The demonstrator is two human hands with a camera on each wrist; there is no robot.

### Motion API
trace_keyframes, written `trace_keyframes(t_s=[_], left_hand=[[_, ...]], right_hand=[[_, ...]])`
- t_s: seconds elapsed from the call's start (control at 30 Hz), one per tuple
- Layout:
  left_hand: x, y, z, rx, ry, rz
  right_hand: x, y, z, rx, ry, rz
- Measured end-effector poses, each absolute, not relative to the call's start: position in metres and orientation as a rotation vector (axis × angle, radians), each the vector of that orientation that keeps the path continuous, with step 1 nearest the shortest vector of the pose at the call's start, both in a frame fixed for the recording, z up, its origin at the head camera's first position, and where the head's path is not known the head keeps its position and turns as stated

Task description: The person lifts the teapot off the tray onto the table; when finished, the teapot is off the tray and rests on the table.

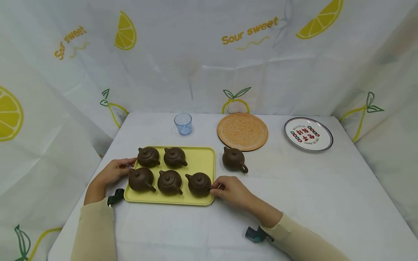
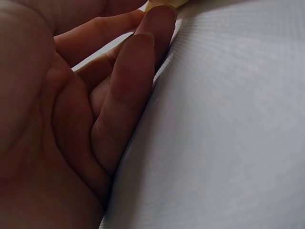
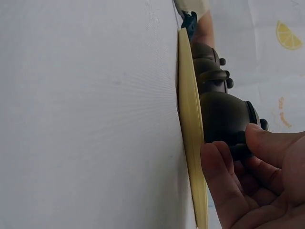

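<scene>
A yellow tray [image 1: 199, 156] lies on the table with several brown teapots on it, in two rows. My right hand [image 1: 232, 190] is at the tray's right front corner and pinches the handle of the front-right teapot [image 1: 198, 183], thumb against fingers. That teapot [image 3: 224, 117] sits over the tray in the right wrist view, its spout pointing left in the head view. At the tray's left rim, my left hand [image 1: 112, 173] grips the edge with its fingertips, beside the rear-left teapot [image 1: 148, 156]. In the left wrist view the fingers [image 2: 128, 71] bend toward a sliver of yellow.
Another brown teapot [image 1: 233, 158] stands on the table just right of the tray. Behind are a blue glass [image 1: 183, 124], a round orange-brown mat [image 1: 242, 131] and a white patterned plate [image 1: 308, 134]. A lemon-print curtain [image 1: 196, 54] hangs along the table's back.
</scene>
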State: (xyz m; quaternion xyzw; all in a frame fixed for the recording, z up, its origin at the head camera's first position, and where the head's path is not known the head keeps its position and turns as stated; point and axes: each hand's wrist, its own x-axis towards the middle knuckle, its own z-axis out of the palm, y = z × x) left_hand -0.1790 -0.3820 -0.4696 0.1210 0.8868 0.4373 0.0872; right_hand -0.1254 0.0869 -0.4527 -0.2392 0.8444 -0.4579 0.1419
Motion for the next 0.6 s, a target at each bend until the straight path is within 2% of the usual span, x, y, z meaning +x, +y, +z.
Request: trace_keyframes(t_s=[0.3,0.6], left_hand=[[-0.177,-0.383,-0.472,0.235,2.672,1.247],[-0.179,-0.384,-0.474,0.270,2.713,1.210]], right_hand=[[-0.125,0.099,-0.454,-0.697,2.439,-1.360],[-0.134,0.136,-0.436,-0.575,2.412,-1.451]])
